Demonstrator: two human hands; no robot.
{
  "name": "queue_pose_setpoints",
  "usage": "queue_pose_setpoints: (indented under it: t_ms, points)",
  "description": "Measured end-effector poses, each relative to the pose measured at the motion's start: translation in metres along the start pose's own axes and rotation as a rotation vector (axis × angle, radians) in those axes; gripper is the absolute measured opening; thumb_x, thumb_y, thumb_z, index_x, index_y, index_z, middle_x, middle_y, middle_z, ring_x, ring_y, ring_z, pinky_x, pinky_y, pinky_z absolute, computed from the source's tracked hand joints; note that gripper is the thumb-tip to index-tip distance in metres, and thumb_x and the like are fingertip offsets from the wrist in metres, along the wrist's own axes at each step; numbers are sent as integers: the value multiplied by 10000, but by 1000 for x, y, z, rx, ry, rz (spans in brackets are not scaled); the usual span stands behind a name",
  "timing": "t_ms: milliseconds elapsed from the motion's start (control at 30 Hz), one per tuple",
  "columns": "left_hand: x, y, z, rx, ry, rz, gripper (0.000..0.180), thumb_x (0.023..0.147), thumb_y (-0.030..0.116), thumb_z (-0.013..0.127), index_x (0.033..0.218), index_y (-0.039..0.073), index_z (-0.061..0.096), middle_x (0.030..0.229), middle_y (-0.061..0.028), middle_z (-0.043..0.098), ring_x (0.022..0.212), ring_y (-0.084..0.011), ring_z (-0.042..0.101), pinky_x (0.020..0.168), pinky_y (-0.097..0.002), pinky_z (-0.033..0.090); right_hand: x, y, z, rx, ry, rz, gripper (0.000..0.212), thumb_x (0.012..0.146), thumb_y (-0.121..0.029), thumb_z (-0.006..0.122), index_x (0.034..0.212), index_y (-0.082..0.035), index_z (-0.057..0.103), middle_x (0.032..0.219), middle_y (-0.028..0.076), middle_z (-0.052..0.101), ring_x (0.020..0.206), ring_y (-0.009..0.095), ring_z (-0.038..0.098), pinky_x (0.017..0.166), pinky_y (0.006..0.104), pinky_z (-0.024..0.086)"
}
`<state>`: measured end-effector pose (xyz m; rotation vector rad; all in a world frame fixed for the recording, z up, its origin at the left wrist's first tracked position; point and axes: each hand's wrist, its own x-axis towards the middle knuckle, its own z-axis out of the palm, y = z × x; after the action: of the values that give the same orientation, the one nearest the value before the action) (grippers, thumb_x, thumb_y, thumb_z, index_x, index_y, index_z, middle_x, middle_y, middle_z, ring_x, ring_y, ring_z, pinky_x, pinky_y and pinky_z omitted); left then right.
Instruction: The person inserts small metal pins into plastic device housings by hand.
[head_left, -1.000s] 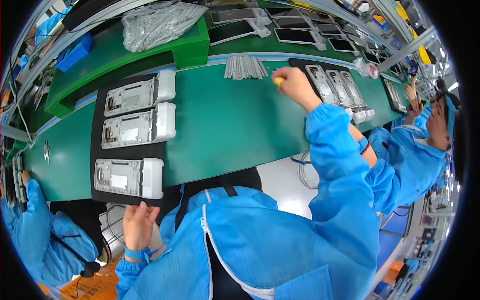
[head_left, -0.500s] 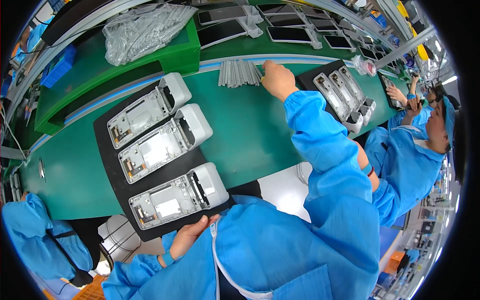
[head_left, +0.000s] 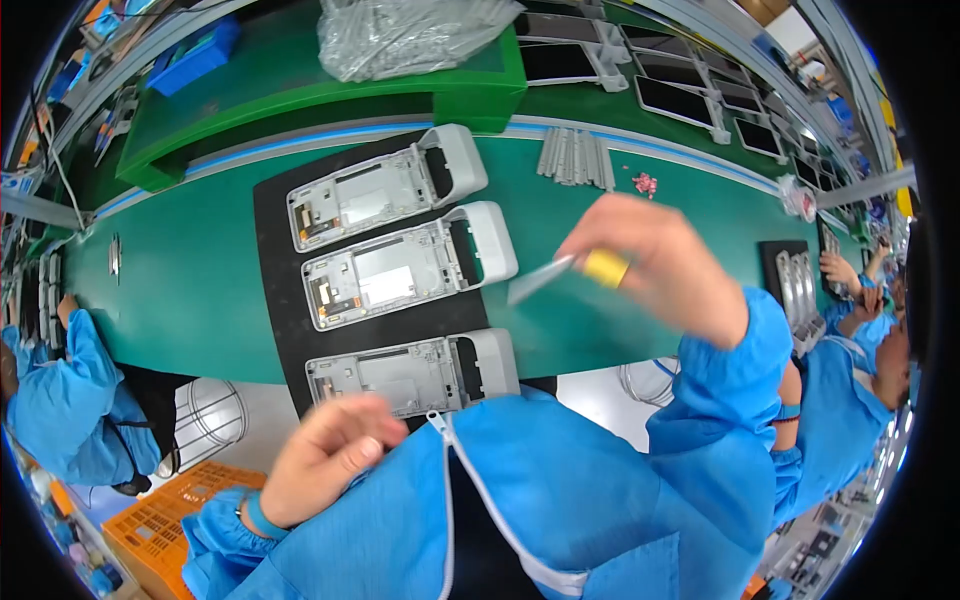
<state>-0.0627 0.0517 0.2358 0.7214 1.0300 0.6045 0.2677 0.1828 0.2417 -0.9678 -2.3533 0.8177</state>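
Blurred by motion, my right hand [head_left: 650, 255] pinches a thin, pale grey strip [head_left: 540, 280] above the green bench, just right of the middle housing. One of its fingers wears a yellow finger cot [head_left: 605, 267]. My left hand [head_left: 335, 455] is raised at the front of the nearest grey device housing [head_left: 490, 365], thumb and smeared fingers apart, nothing visible in it. That housing, a middle housing [head_left: 490, 240] and a far housing [head_left: 460, 165] lie in a row on a black mat [head_left: 272, 215], with inner parts facing up. My left hand hides part of the nearest one.
A bundle of grey strips [head_left: 575, 158] lies at the back of the bench beside small pink pieces [head_left: 645, 184]. A green shelf [head_left: 300, 135] carries a clear plastic bag [head_left: 410, 40] and a blue bin [head_left: 195, 55]. Co-workers in blue sit on both sides.
My right hand has come from the strip bundle toward me, now with a strip. My left hand has risen from the mat's front edge. The view has turned, shifting the bench scene rightward.
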Motion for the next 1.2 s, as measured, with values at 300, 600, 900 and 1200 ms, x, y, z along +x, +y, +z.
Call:
queue_pose_setpoints:
  t_ms: [300,600,900,1200]
  points:
    - [73,43,25,163,85,387,172,876,36,625,1034,-29,605,912,-62,653,853,-116,620,762,-249,521,50,-36,54,1075,-65,313,140,835,-15,655,965,-5,604,926,60,626,848,121,616,704,257,517]
    - [144,76,-39,1200,202,569,657,744,230,766,1276,-4,461,1291,-185,491,1241,-327,444,1035,-405,366,57,64,45,1016,533,526,204,939,-108,502,1050,56,553,1068,150,608,945,218,610,816,327,514]
    - [211,62,-57,1547,263,591,859,648,113,771,1383,30,336,1372,-208,385,1300,-371,323,1078,-424,292,80,93,69,1286,351,746,298,951,-114,484,1165,91,459,1167,198,545,963,299,601,851,406,519]
    - [196,70,-57,1316,164,724,916,617,85,772,1392,1,292,1302,-212,438,1207,-378,409,1062,-488,290,92,101,84,1413,223,705,261,922,-116,551,1114,61,542,1011,152,612,911,224,624,808,337,518]
